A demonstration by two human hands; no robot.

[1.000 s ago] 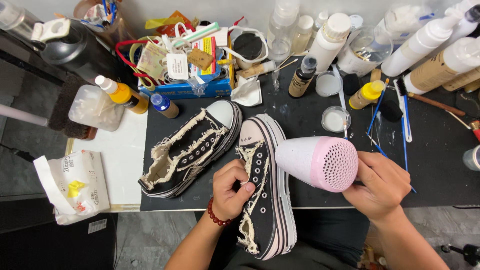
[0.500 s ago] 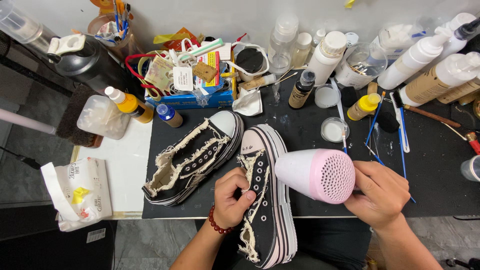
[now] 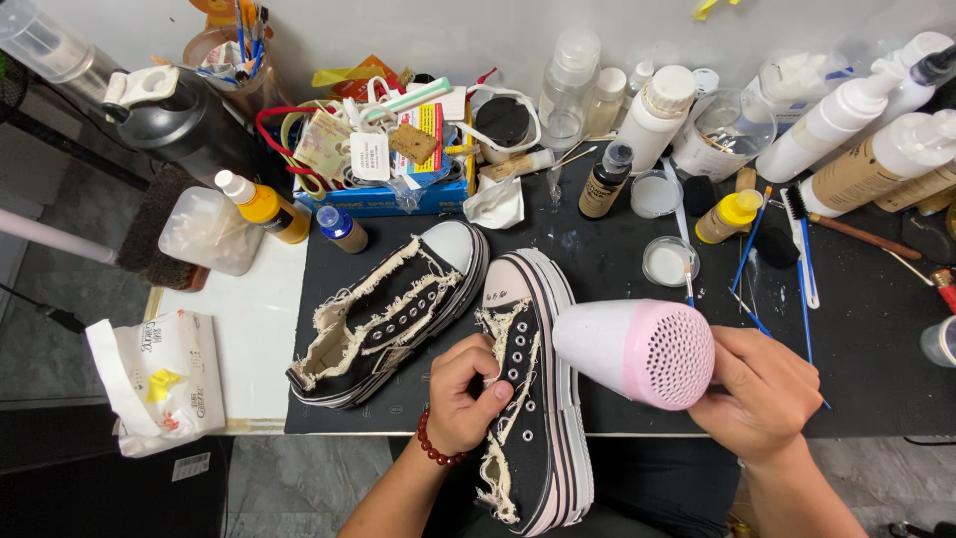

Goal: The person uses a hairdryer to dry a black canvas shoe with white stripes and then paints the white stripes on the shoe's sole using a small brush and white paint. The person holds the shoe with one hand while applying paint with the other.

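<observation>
Black mat [image 3: 617, 399] over a white bench, pale wall behind, and a whole lot of clutter, that's the setup. Main thing is the black canvas sneaker [image 3: 533, 399] with the frayed cream trim and thick striped sole, toe pointing toward the wall, heel hanging off the near edge of the mat toward the person's lap.

The left hand [image 3: 466, 394] is curled onto the sneaker's left side, thumb and fingers pinched shut on the frayed edge by the eyelets. The right hand [image 3: 762, 389] is wrapped closed around the handle of a small pink and white hair dryer [image 3: 637, 351], just right of the sneaker, nozzle aimed at its upper.

Handling-wise I'd guess the upper is soft and floppy and that fringe would pull loose if tugged hard, while the platform sole is stiff and makes up most of the weight. Best grab is probably the sole wall or the heel, not the fringe. Doesn't look slippery.

Moving outward: the matching sneaker [image 3: 388, 314] lies angled just left of it, toes nearly touching. Beyond the toes there's a blue tray [image 3: 373, 204] piled with tags and odds and ends, a brown dropper bottle [image 3: 604, 179] and small round dishes [image 3: 667, 261]. Far right of the sneaker sit tall pump bottles [image 3: 846, 120] and blue brushes [image 3: 802, 264]. Far left, a tissue pack [image 3: 159, 379] at the bench edge.
</observation>
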